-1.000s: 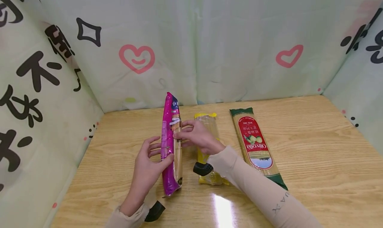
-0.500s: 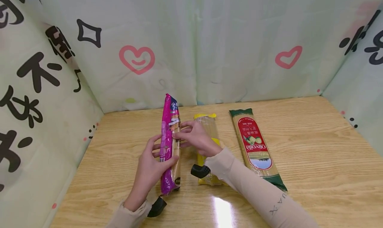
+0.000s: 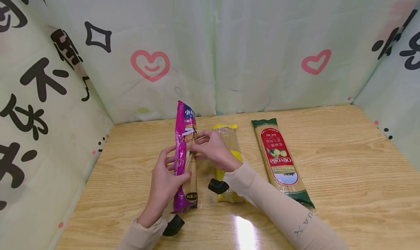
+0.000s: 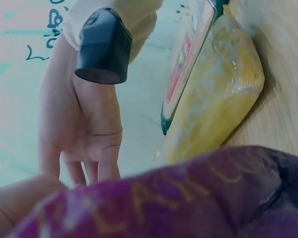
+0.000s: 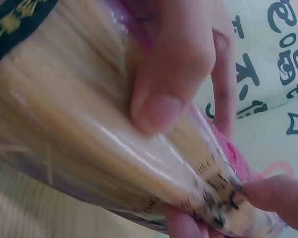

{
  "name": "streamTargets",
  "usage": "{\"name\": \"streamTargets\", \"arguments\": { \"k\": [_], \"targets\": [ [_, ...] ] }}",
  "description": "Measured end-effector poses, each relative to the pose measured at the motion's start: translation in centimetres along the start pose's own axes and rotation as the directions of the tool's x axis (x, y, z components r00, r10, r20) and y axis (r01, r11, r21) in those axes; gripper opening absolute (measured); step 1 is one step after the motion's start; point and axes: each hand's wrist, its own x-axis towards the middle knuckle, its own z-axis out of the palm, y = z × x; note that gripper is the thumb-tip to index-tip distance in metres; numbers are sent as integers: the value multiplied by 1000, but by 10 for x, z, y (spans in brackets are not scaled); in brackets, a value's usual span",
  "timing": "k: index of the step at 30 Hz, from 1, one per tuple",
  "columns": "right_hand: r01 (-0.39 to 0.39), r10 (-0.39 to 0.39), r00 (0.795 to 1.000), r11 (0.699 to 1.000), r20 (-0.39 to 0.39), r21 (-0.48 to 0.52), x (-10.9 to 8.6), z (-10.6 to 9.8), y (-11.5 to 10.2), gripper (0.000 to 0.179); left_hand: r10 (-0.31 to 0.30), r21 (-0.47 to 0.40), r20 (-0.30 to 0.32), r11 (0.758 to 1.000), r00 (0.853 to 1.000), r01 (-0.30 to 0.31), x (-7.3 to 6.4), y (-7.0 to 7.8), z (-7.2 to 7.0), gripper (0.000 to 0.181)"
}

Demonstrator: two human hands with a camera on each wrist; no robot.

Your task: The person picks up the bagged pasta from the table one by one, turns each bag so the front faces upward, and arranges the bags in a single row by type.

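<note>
A long purple packet of dried noodles [image 3: 181, 128] with a clear window stands tilted above the table's left half, between both hands. My left hand [image 3: 164, 180] grips its lower left side, thumb across the front and fingers around the left side. Higher on the opposite edge, my right hand [image 3: 218, 151] pinches the packet. The right wrist view shows pale strands through the film of the noodle packet [image 5: 89, 119], with the left thumb [image 5: 164, 106] pressing on it. In the left wrist view, purple film [image 4: 154, 198] covers the bottom, hiding the left fingertips.
A yellow-and-clear pasta packet [image 3: 229, 137] lies right of the noodles, partly behind the right wrist. Farther right lies a green-ended spaghetti packet [image 3: 285, 170] with a red label. Printed curtains [image 3: 256, 53] enclose the wooden table [image 3: 361, 177] at the back and sides.
The purple noodle packet has turned so its clear window faces up more, and its top has shifted slightly left. Both hands keep hold of it; the other packets stay put.
</note>
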Motion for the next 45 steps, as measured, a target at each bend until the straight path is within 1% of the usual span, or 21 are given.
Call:
{"name": "streamTargets", "arguments": {
  "k": [3,7,10,13,17,20,24,28,31,33,36,45],
  "targets": [
    [4,-4,1000,1000,27,-7,-1,-2,-1,41,-14,-78,-7,997,1000,13,1,-3,-2,78],
    [17,-18,997,1000,77,17,-2,-7,0,38,-37,-180,-9,983,999,35,0,-4,-7,74],
    [33,-35,996,999,84,26,-2,-13,3,41,-49,-208,4,977,999,49,0,-3,-10,71],
    [42,-43,996,999,74,8,-2,-18,5,47,-66,-227,26,972,997,70,0,-1,-10,70],
    [31,-26,998,996,54,-79,-3,-23,9,56,-79,-239,36,967,996,85,0,0,-11,71],
    [8,0,997,994,76,-107,-3,-25,13,59,-90,-248,30,964,996,94,0,1,-11,71],
    [-32,35,986,999,160,-27,-2,-25,19,57,-112,-267,49,956,993,121,0,2,-10,71],
    [-78,67,979,996,194,51,-2,-25,22,58,-123,-284,78,948,989,140,-1,1,-10,71],
    [-82,67,981,994,183,77,-2,-25,23,58,-124,-292,91,945,988,145,-3,0,-9,71],
    [-69,55,984,995,171,77,-3,-24,22,58,-122,-299,97,943,988,146,-4,0,-9,72],
    [-45,35,987,997,154,58,-4,-24,18,57,-120,-294,103,945,987,146,-4,-1,-10,72],
    [-43,42,995,999,86,6,-3,-24,11,54,-137,-278,123,946,983,167,-2,-8,-11,69]
  ]
}}
